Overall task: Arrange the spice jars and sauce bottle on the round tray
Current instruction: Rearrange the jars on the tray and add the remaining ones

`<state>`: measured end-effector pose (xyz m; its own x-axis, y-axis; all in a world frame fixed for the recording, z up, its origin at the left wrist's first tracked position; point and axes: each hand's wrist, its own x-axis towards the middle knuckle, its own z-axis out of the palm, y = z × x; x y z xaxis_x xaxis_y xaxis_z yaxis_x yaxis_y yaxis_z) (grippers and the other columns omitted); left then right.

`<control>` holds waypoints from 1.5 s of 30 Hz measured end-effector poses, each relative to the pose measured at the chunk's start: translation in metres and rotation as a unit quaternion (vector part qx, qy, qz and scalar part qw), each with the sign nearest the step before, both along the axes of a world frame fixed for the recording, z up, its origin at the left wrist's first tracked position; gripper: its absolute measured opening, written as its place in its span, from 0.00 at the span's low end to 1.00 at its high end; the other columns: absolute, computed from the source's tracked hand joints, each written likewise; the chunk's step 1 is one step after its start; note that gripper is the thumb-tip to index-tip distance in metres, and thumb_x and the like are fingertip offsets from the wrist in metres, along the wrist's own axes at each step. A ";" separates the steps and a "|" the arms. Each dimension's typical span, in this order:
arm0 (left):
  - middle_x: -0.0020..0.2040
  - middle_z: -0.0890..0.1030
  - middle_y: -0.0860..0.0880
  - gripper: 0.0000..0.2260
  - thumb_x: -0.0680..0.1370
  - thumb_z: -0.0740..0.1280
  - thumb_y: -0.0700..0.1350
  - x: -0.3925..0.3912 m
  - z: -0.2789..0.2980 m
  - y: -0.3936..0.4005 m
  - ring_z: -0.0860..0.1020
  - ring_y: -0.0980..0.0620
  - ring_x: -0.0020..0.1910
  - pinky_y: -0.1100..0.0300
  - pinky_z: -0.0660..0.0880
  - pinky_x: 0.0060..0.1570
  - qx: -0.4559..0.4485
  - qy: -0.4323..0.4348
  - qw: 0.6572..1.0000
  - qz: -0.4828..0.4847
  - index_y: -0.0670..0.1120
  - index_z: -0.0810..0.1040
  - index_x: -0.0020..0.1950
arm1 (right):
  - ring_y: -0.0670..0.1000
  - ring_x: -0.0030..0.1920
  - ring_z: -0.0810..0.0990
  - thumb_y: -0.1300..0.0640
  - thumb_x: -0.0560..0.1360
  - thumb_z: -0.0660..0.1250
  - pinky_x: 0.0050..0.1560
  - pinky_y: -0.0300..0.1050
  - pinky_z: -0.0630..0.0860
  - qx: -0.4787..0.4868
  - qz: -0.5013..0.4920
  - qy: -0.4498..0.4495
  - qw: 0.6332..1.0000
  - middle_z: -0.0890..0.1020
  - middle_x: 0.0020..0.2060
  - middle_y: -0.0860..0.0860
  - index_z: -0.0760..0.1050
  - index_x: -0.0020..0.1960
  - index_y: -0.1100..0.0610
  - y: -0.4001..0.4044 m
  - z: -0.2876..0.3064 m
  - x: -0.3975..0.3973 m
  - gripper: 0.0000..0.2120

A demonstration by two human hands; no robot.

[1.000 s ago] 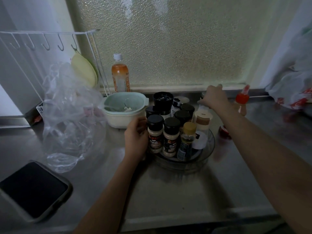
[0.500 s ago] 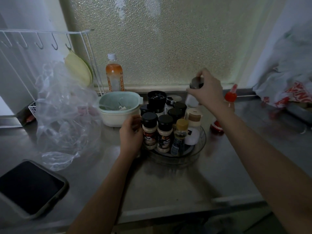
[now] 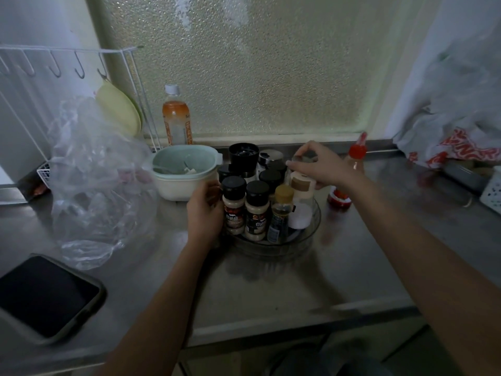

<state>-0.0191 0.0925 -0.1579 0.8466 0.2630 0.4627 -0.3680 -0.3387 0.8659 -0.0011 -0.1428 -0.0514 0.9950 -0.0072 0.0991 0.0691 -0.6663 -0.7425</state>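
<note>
A round clear tray (image 3: pixel 311 231) sits on the steel counter, packed with several spice jars: two black-capped pepper jars (image 3: pixel 233 205) at the front, a small yellow-capped bottle (image 3: pixel 282 213), a white jar with a tan lid (image 3: pixel 301 202) and a black grinder (image 3: pixel 243 158) at the back. My left hand (image 3: pixel 204 213) grips the tray's left rim. My right hand (image 3: pixel 320 165) holds a small glass jar (image 3: pixel 303 159) by its top over the tray's back right. A red-capped sauce bottle (image 3: pixel 352 172) stands on the counter right of the tray.
A pale green bowl (image 3: pixel 184 169) touches the tray's left side. An orange drink bottle (image 3: pixel 176 118) stands by the window. A crumpled plastic bag (image 3: pixel 92 180) and a phone (image 3: pixel 46 294) lie at left. Bags (image 3: pixel 455 131) and a white basket (image 3: pixel 492 189) sit at right.
My right hand lifted the small glass jar from the counter behind the tray and has brought it down over the tray's back right. The left hand stayed on the rim.
</note>
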 end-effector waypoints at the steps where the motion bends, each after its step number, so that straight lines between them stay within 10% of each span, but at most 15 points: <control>1: 0.47 0.82 0.47 0.12 0.73 0.64 0.30 -0.001 0.001 0.000 0.79 0.58 0.44 0.75 0.73 0.45 0.006 -0.001 1.000 -0.002 0.41 0.77 0.53 | 0.47 0.37 0.76 0.43 0.72 0.68 0.28 0.39 0.74 0.006 0.012 0.015 1.000 0.74 0.46 0.47 0.71 0.58 0.51 0.001 0.000 -0.001 0.19; 6: 0.45 0.80 0.51 0.13 0.72 0.63 0.28 -0.004 0.003 -0.001 0.76 0.75 0.40 0.80 0.70 0.41 0.008 -0.011 1.000 -0.010 0.40 0.77 0.53 | 0.49 0.50 0.77 0.42 0.78 0.58 0.37 0.42 0.74 -0.021 0.050 0.017 0.998 0.75 0.57 0.49 0.71 0.64 0.48 0.005 -0.002 -0.005 0.18; 11: 0.44 0.80 0.53 0.13 0.71 0.65 0.36 -0.006 0.001 0.005 0.77 0.67 0.41 0.76 0.72 0.41 0.059 -0.020 0.997 -0.036 0.45 0.76 0.55 | 0.52 0.61 0.74 0.46 0.78 0.57 0.60 0.49 0.73 -0.009 -0.070 -0.252 0.965 0.74 0.61 0.53 0.72 0.63 0.52 0.012 -0.039 -0.037 0.16; 15: 0.40 0.79 0.59 0.14 0.68 0.66 0.39 -0.015 0.005 0.009 0.76 0.67 0.36 0.75 0.71 0.37 0.072 -0.013 0.994 -0.081 0.50 0.75 0.52 | 0.50 0.57 0.75 0.49 0.77 0.63 0.53 0.41 0.75 0.165 -0.096 -0.183 0.964 0.74 0.58 0.48 0.66 0.65 0.53 0.022 -0.078 -0.071 0.18; 32: 0.34 0.80 0.53 0.12 0.68 0.68 0.29 -0.011 0.006 0.011 0.75 0.72 0.31 0.77 0.68 0.34 0.168 0.041 0.979 -0.105 0.39 0.80 0.49 | 0.49 0.58 0.74 0.53 0.76 0.66 0.59 0.45 0.73 0.134 -0.117 -0.167 0.970 0.76 0.61 0.53 0.69 0.67 0.55 0.015 -0.108 -0.063 0.20; 36: 0.34 0.84 0.55 0.17 0.65 0.62 0.32 -0.023 0.017 0.011 0.76 0.66 0.32 0.63 0.72 0.36 0.029 0.121 0.970 -0.210 0.47 0.79 0.48 | 0.46 0.58 0.70 0.56 0.78 0.62 0.59 0.42 0.68 0.102 -0.113 -0.167 0.974 0.74 0.64 0.55 0.68 0.68 0.56 0.015 -0.108 -0.064 0.19; 41: 0.58 0.78 0.50 0.27 0.62 0.69 0.42 -0.032 0.031 0.026 0.78 0.62 0.52 0.67 0.75 0.50 -0.015 0.192 0.898 -0.395 0.54 0.72 0.60 | 0.46 0.56 0.70 0.57 0.78 0.61 0.54 0.39 0.66 0.098 -0.111 -0.188 0.971 0.74 0.64 0.55 0.67 0.69 0.56 0.014 -0.108 -0.067 0.19; 45: 0.60 0.77 0.49 0.32 0.64 0.77 0.34 -0.034 0.028 0.017 0.76 0.69 0.53 0.72 0.75 0.51 0.053 0.167 0.930 -0.324 0.50 0.69 0.63 | 0.48 0.58 0.72 0.57 0.78 0.61 0.55 0.40 0.66 0.093 -0.108 -0.193 0.971 0.74 0.62 0.56 0.68 0.68 0.57 0.014 -0.109 -0.066 0.19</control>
